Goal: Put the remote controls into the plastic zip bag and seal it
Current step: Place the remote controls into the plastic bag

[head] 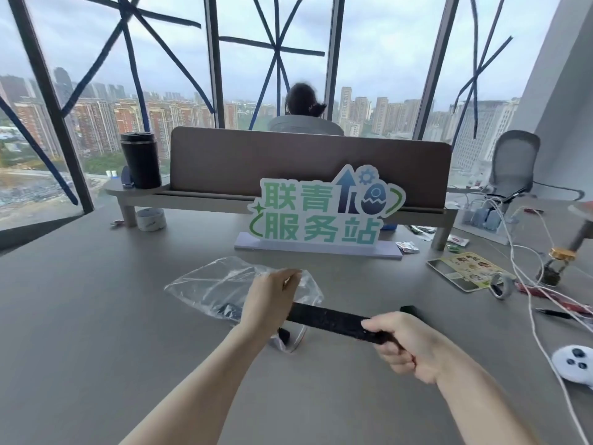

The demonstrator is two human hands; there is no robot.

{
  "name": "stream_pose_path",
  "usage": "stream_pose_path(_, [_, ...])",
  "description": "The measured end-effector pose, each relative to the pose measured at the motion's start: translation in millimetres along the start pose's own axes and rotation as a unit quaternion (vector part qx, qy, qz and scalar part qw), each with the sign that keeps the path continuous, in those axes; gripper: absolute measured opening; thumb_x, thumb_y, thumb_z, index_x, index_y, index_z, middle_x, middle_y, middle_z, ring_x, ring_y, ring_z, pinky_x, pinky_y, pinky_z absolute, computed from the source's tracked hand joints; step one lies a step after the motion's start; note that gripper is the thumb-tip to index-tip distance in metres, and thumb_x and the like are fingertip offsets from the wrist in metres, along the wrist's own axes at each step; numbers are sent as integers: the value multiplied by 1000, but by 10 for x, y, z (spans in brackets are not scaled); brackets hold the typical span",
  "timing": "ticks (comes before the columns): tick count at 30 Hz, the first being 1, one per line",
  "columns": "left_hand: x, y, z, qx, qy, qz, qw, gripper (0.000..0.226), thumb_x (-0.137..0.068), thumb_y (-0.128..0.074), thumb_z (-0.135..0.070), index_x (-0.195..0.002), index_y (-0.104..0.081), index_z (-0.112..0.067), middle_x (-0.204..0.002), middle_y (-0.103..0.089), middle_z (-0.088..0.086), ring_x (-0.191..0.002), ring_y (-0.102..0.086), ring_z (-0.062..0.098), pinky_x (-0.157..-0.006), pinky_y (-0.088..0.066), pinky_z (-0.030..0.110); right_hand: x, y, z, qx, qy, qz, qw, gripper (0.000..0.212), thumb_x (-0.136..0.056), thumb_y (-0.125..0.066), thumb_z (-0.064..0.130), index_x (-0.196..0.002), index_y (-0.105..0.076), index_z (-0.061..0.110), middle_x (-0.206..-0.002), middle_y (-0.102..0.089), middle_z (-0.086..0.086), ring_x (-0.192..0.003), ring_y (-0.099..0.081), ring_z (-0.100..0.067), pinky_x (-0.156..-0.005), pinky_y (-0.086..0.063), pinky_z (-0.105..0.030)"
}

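A clear plastic zip bag (pixel 221 284) lies crumpled on the grey table (pixel 96 316), its mouth facing right. My left hand (pixel 269 300) pinches the bag's open edge. A long black remote control (pixel 333 321) lies level above the table, its left end at the bag's mouth. My right hand (pixel 407 345) is closed around its right end. Something dark (pixel 229 309) shows through the plastic inside the bag; I cannot tell what it is. A second dark object (pixel 408 309) peeks out just behind my right hand.
A green-lettered sign (pixel 321 216) stands behind the bag, before a brown divider (pixel 308 162) where a person sits. White cables (pixel 526 284), a tape roll (pixel 502 285), a pen (pixel 553 313) and a white controller (pixel 574 364) crowd the right. A black tumbler (pixel 141 160) stands far left.
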State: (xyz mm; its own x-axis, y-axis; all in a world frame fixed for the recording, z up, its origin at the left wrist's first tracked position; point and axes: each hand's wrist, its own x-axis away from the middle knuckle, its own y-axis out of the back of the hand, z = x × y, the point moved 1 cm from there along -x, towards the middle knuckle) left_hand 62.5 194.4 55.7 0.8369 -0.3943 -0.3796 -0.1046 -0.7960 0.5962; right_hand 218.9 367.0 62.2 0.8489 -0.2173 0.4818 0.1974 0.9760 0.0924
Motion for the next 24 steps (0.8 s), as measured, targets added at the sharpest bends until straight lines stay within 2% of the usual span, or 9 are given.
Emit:
stream_pose_path(4, [107, -56, -36, -9, 5, 11, 1000, 29, -92, -49, -28, -113, -69, -24, -110, -73, -3, -101, -65, 16, -79, -47, 25, -326, -490, -79, -39, 36, 2, 999, 19, -96, -58, 27, -85, -56, 11, -56, -50, -3, -38, -23, -10, -38, -11, -20])
stream_pose_path(8, [205, -49, 18, -19, 9, 2, 1000, 27, -92, -50, -27, -111, -69, -25, -105, -75, -2, -97, -67, 17, -73, -42, 23, -316, -407, -186, -12, 91, -183, 979, 19, -91, -60, 19, -87, -72, 5, -62, -66, -3, -35, -36, -12, -39, -25, -20])
stream_pose_path(10, [235, -61, 74, -37, 6, 0, 999, 27, -92, -51, -29, -110, -70, -26, -108, -74, -2, -99, -66, 19, -75, -42, 25, -222, -89, -308, 113, 116, -304, 939, 20, -89, -57, 21, -79, -73, 14, -70, -71, -2, -53, -59, -18, -52, -43, -27])
stream_pose_path(12, [263, -88, 122, -52, 5, 4, 999, 26, -91, -51, -31, -109, -70, -26, -111, -73, -1, -103, -64, 21, -79, -46, 28, -99, 282, -445, 284, 72, -398, 869, 20, -90, -52, 31, -92, -70, 22, -98, -70, -4, -85, -67, -29, -72, -50, -34])
stream_pose_path(14, [304, -115, 143, -62, 14, 12, 998, 26, -91, -52, -32, -109, -70, -28, -109, -74, 1, -102, -65, 25, -78, -48, 31, 21, 612, -576, 377, -11, -431, 820, 35, -93, -48, 42, -116, -62, 20, -122, -59, -8, -104, -63, -34, -82, -48, -38])
stream_pose_path(16, [348, -125, 145, -70, 25, 15, 997, 26, -90, -52, -32, -108, -70, -30, -105, -75, 1, -98, -65, 27, -75, -47, 31, 126, 784, -676, 407, -81, -417, 808, 44, -92, -47, 52, -117, -57, 17, -124, -56, -8, -107, -61, -33, -84, -47, -37])
stream_pose_path(20, [441, -107, 178, -70, 40, 15, 997, 27, -89, -52, -32, -110, -69, -32, -107, -74, -1, -97, -66, 24, -78, -50, 32, 156, 843, -808, 376, -60, -384, 841, 35, -86, -55, 52, -85, -55, 17, -80, -64, 1, -77, -64, -25, -60, -43, -30])
stream_pose_path(22, [482, -85, 187, -66, 48, 14, 997, 25, -89, -52, -31, -108, -69, -32, -105, -75, -1, -96, -65, 25, -77, -49, 31, 193, 762, -777, 277, -5, -343, 898, 34, -89, -56, 44, -76, -51, 13, -64, -63, 1, -51, -61, -16, -49, -36, -28])
stream_pose_path(24, [501, -69, 203, -59, 49, 12, 997, 24, -89, -52, -31, -105, -70, -32, -104, -75, -2, -96, -65, 25, -77, -50, 32, 320, 602, -658, 110, 36, -270, 956, 31, -94, -55, 35, -74, -48, 12, -52, -54, -2, -29, -36, -12, -40, -23, -21])
